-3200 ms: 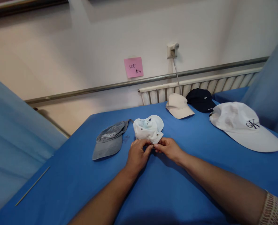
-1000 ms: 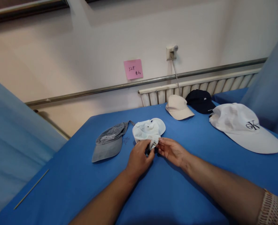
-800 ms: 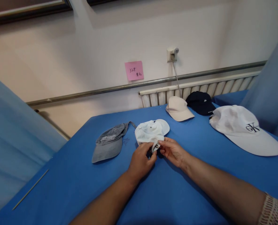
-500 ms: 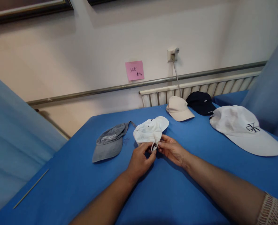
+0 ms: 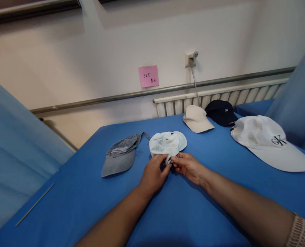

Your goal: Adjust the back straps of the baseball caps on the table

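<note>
Noted: pale blue-white cap, creased, dark mark near brim. Located mid-way along blue counter, right of grey cap. Held at rear strap in closely pinched left hand and right hand.

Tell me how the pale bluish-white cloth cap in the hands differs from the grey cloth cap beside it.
Colour: the pale bluish-white cloth cap is lighter than the grey cloth cap, which bears whitish lettering.
Pose: the pale cap's brim points away from the person; the grey cap's points toward them.
Handling: the bare left hand and right hand hold the pale cap, not the grey one.
Shared: both have a crown and brim.
</note>
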Tool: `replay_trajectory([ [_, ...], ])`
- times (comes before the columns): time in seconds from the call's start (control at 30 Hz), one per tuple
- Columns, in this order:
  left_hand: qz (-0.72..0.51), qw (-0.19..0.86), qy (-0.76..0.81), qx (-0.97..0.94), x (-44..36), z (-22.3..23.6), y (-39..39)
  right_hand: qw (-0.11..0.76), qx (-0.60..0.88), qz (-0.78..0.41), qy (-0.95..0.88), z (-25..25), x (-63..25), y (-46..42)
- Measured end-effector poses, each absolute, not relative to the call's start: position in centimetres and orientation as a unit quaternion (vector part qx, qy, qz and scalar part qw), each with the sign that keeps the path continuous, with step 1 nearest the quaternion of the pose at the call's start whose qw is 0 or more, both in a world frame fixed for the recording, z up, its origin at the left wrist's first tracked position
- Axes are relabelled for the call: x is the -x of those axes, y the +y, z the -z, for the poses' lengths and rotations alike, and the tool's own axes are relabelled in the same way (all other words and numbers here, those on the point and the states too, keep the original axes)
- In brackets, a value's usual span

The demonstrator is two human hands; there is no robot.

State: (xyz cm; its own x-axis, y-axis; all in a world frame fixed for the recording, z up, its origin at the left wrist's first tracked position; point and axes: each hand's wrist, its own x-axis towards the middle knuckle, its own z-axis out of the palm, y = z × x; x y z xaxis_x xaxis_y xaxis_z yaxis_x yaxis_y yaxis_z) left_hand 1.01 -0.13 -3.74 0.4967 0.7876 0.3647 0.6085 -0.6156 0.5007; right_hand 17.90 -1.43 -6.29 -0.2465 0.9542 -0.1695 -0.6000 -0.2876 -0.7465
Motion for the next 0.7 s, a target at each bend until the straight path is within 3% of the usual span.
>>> replay_trajectory([
  [0.33,-0.283,0.18,0.425,-0.841,-1.5,4.4,0.0,0.58,0.453,-0.64,-0.22,6.7,-16.8,-1.8],
  [0.7,-0.394,0.467,0.435,-0.662,-1.7,5.1,0.9,0.643,0.445,-0.534,-0.322,6.1,-16.6,-1.2],
])
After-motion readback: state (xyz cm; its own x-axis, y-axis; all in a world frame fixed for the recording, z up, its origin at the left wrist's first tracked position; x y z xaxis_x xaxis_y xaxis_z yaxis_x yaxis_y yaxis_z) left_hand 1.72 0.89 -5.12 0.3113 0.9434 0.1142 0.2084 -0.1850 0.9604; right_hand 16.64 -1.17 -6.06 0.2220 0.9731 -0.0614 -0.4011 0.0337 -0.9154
